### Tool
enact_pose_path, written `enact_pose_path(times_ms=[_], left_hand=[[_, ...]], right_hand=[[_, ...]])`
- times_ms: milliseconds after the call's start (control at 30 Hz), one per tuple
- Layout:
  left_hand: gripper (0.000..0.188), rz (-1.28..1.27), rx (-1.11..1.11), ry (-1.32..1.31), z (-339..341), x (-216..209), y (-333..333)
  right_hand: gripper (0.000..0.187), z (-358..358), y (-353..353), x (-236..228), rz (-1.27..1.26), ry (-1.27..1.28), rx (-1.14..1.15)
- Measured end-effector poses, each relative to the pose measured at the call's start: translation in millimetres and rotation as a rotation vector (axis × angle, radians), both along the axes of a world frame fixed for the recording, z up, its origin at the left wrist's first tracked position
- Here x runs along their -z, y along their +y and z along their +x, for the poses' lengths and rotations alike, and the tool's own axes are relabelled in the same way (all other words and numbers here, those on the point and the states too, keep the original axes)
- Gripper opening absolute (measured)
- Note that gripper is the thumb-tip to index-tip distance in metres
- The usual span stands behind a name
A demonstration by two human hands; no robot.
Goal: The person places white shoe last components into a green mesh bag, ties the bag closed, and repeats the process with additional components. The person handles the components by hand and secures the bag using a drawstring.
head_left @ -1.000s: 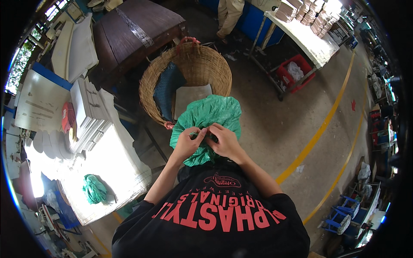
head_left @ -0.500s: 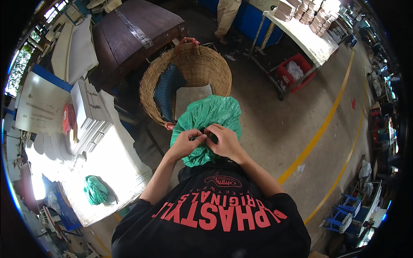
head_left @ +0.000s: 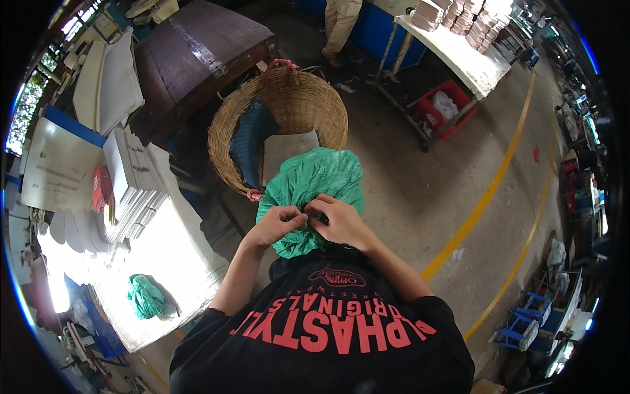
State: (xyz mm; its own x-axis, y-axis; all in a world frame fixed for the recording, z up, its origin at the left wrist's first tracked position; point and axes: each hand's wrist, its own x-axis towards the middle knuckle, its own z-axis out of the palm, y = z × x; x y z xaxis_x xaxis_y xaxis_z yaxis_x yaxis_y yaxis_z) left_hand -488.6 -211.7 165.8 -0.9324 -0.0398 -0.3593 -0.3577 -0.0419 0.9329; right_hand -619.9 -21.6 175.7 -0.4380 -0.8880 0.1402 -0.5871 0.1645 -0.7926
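Observation:
A large, crumpled green plastic sack [head_left: 335,171] bulges out in front of my body, just over the near rim of a wicker basket [head_left: 328,98]. At the gathered middle of the sack my left hand [head_left: 279,223] is closed, thumb and fingers pinched together. My right hand [head_left: 335,218] pinches right beside it, fingers curled and fingertips nearly meeting those of the left. Both seem to grip the sack's gathered plastic; the exact spot between the fingertips is hidden. Inside the basket are a dark blue woven sheet [head_left: 251,141] and a flat grey-beige board [head_left: 289,148].
On my left, a bright white table [head_left: 177,262] carries stacked pale sheets [head_left: 139,190] and a bundled green net-like bag [head_left: 145,295]. A dark brown table [head_left: 197,49] stands beyond. At far right is a worktable [head_left: 453,52] with a red crate [head_left: 446,108] below. Someone's trousered legs [head_left: 341,26] show at the back.
The whole view has shifted slightly, with the surroundings now a little farther left. My hands stay pinched together at the sack's middle, with only small finger movement.

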Motion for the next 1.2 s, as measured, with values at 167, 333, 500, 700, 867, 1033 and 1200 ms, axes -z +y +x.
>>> enact_pose_path(times_ms=[167, 333, 500, 700, 867, 1033, 1200], left_hand=[[0.023, -0.023, -0.079, -0.007, 0, 1, 9], [0.023, -0.004, 0.011, 0.002, -1, 3, 4], [0.022, -0.02, 0.114, 0.021, -3, 5, -2], [0.022, -0.075, 0.019, 0.031, -4, 5, 8], [0.03, -0.053, 0.05, -0.009, -7, 6, 7], [0.031, -0.18, 0.058, 0.017, -5, 5, 9], [0.023, -0.321, -0.047, 0.066, -5, -1, 24]], right_hand=[[0.02, -2, -3, 6, -0.004, 0.023, 0.019], [0.02, -10, 4, 7, 0.03, -0.039, -0.038], [0.019, -12, 8, 5, 0.068, -0.069, -0.082], [0.02, -16, 6, 9, 0.026, -0.091, -0.068], [0.021, -20, 8, -1, -0.047, -0.146, -0.127], [0.019, -19, 12, -14, 0.012, -0.393, -0.058], [0.016, -24, 12, -6, -0.035, -0.258, -0.024]])
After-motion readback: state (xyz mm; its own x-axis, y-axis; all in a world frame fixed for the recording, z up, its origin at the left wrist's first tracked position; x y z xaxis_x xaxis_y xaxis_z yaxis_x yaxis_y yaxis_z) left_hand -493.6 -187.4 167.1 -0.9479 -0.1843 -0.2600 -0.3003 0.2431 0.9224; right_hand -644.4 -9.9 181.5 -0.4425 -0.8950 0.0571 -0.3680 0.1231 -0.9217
